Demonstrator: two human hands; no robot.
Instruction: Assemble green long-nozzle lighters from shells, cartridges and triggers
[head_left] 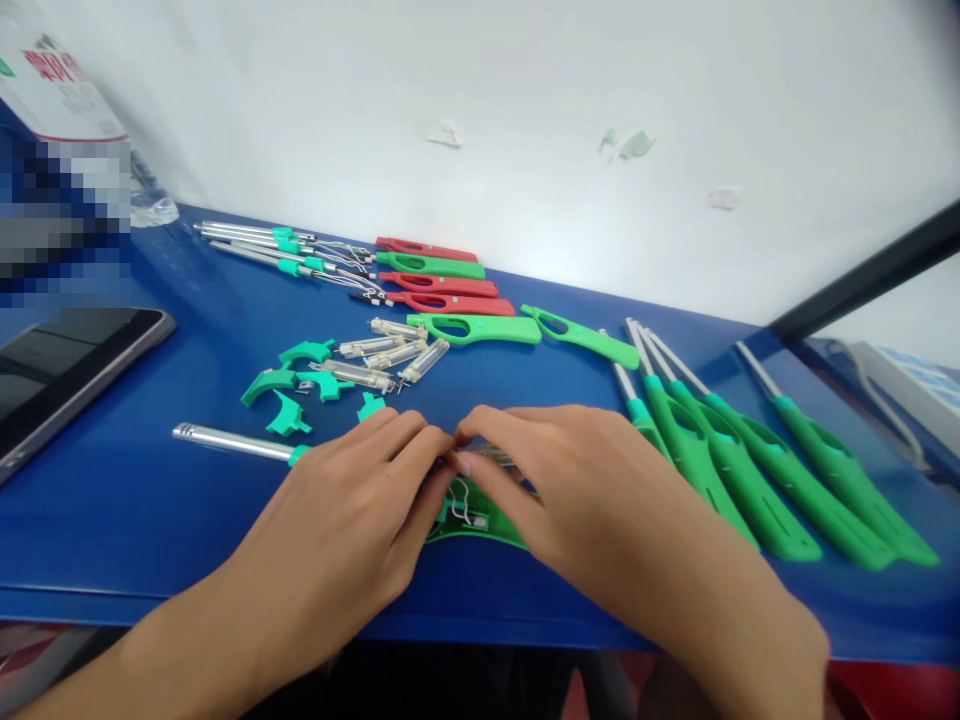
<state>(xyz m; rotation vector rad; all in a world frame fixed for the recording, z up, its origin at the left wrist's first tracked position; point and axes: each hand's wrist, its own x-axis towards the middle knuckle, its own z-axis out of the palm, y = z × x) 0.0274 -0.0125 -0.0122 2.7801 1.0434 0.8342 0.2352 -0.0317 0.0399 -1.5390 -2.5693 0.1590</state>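
Observation:
My left hand (360,500) and my right hand (600,490) meet at the fingertips over an open green lighter shell (510,525) near the table's front edge. Between the thumb and forefinger of my right hand shows part of a clear fuel tank (495,456). The left fingers are pinched together at its near end; what they grip is hidden. White wires (461,500) curl inside the shell. A metal lighter tube (232,440) with a teal collar sticks out to the left from under my left hand.
Behind my hands lie teal triggers (274,382), clear fuel tanks (367,373), red and green shell halves (480,329) and wired metal tubes (255,250). Several assembled green lighters (772,480) lie at the right. A phone (75,370) and a plastic bottle (82,120) are at the left.

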